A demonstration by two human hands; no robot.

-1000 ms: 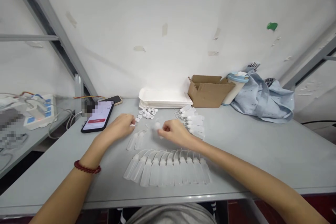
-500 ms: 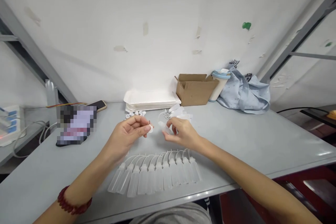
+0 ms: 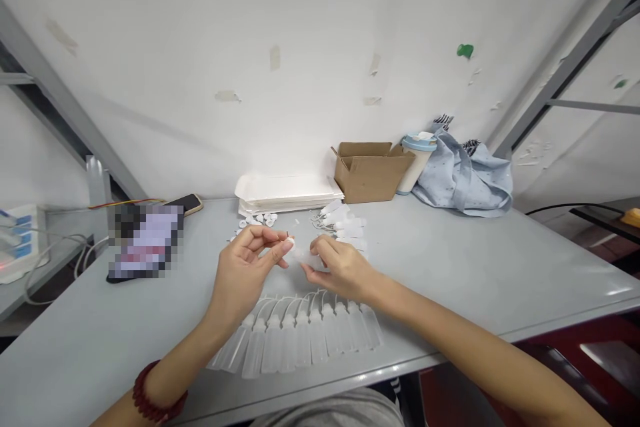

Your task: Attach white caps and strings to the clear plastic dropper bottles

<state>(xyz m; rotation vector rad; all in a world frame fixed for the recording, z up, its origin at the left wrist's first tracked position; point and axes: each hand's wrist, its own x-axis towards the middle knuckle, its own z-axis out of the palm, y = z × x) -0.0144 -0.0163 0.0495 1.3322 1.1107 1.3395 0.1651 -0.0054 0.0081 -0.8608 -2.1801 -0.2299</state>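
Observation:
My left hand (image 3: 255, 257) pinches a small white cap (image 3: 290, 242), with a thin dark tip standing up beside it. My right hand (image 3: 343, 267) is closed round a translucent bottle (image 3: 303, 254) whose end meets the cap, though the fingers partly hide it. Nearer the table's front edge lies a row of several translucent bottles (image 3: 300, 343) with white caps and thin curved tubes. Beyond my left hand are several loose white caps (image 3: 257, 220). Behind my right hand lies a small pile of white tubed pieces (image 3: 345, 220).
A stack of white trays (image 3: 290, 193), an open cardboard box (image 3: 373, 177), a lidded cup (image 3: 417, 159) and a blue cloth bag (image 3: 465, 177) stand along the wall. Phones (image 3: 187, 204) and cables are at the left of the grey table (image 3: 450, 267).
My left hand has moved slightly right and my right hand slightly left. The cap and the bottle, apart before, are now together.

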